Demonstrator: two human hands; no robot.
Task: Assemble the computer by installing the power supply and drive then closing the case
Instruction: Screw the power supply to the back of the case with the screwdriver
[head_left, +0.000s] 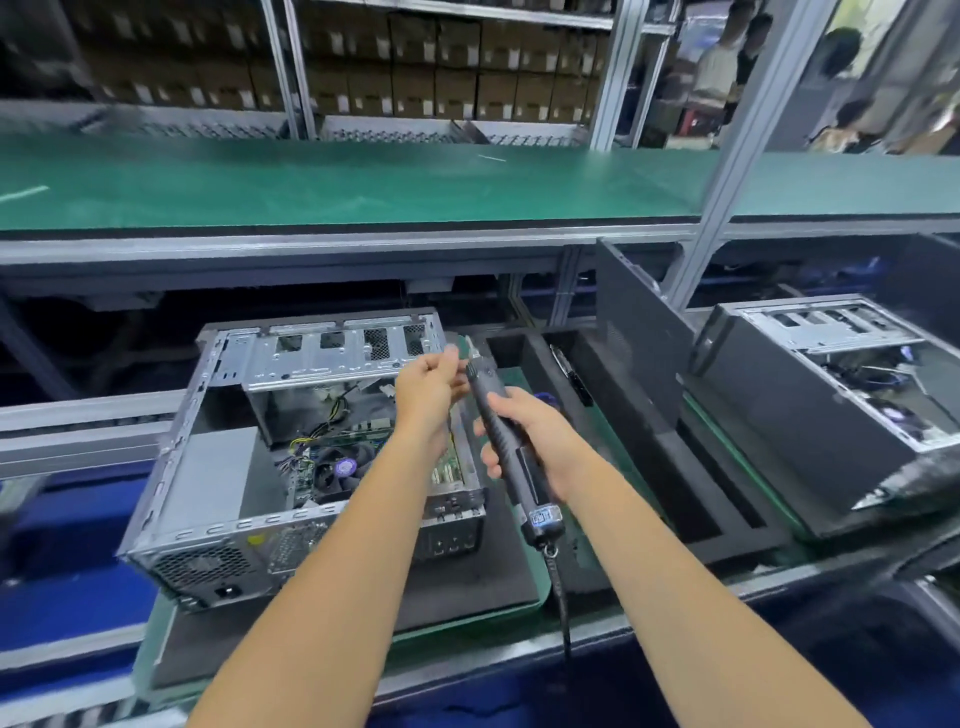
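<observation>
Head view looks down over two bare forearms stretched out above an open computer case that lies on its side on a dark foam pad on the surface. The right hand is wrapped around the dark body of an electric screwdriver, held at a slant with its tip up and away from the person and its cable hanging from the lower end toward the near edge. The left hand is raised beside the tool's upper end, fingers bent toward the bit; whether they pinch a screw or only touch the tip cannot be told, since that spot is blurred. Both hands hover over the right half of the case, near its far right corner.

Inside the case a grey power supply sits in the near left corner, its vent and socket facing the person. A metal drive cage spans the far side, and the motherboard with a round cooler fan shows between them. The case's top side is uncovered. A dark side panel stands leaning just right of the pad, behind a black foam tray. Farther right a second open computer case rests tilted. A green shelf runs across above.
</observation>
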